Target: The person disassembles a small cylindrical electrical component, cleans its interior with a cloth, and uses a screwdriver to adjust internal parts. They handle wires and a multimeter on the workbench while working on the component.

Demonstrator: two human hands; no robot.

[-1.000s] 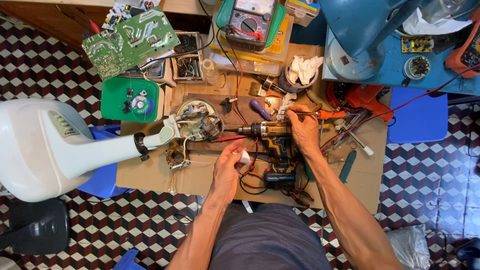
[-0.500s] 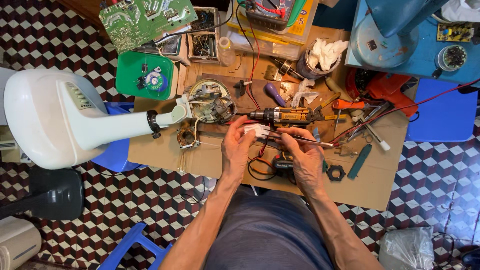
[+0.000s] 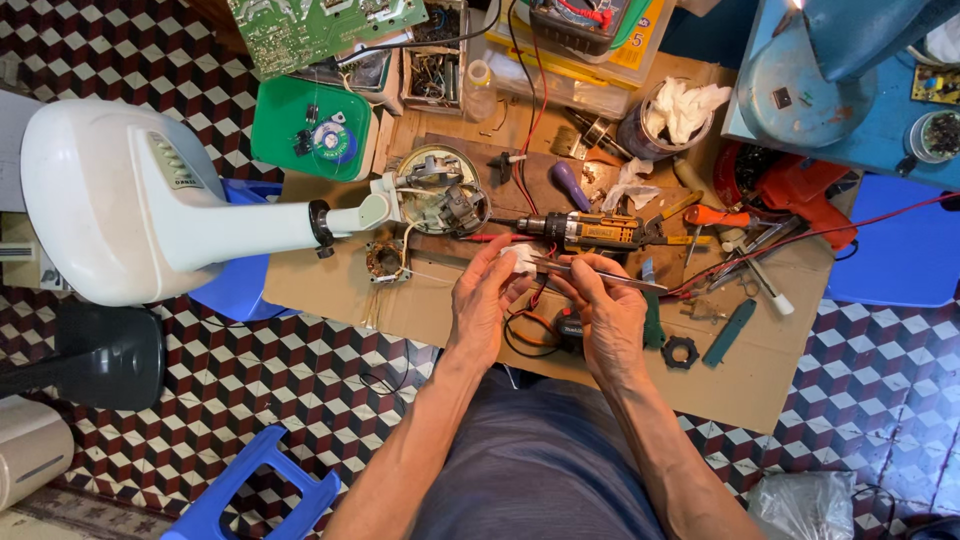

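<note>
— At the middle of the frame, just below the drill, where did we have our hands?

— Close together over the cardboard-covered counter. Our left hand was curled, its fingertips pinched on a small white piece. Our right hand was closed on a pair of metal tweezers.

— Which way did the tweezers run?

— Nearly level across the picture. Their tips pointed toward the left of the frame and met the white piece, while the back end stuck out to the right past our knuckles. So the piece lay left of the right hand and just above the left hand's fingers, and the left hand was the nearer one, already touching it.

— And the long axis of the piece?

— We could not tell; it was too small and partly covered by our fingers.

— What lay around us?

— The yellow and black cordless drill lay just above our hands, parallel to the tweezers. To its left sat the opened fan motor housing on the neck of the white fan base. Red and black wires looped beneath our hands, and a black nut rested to the right, near a teal tool.
</note>
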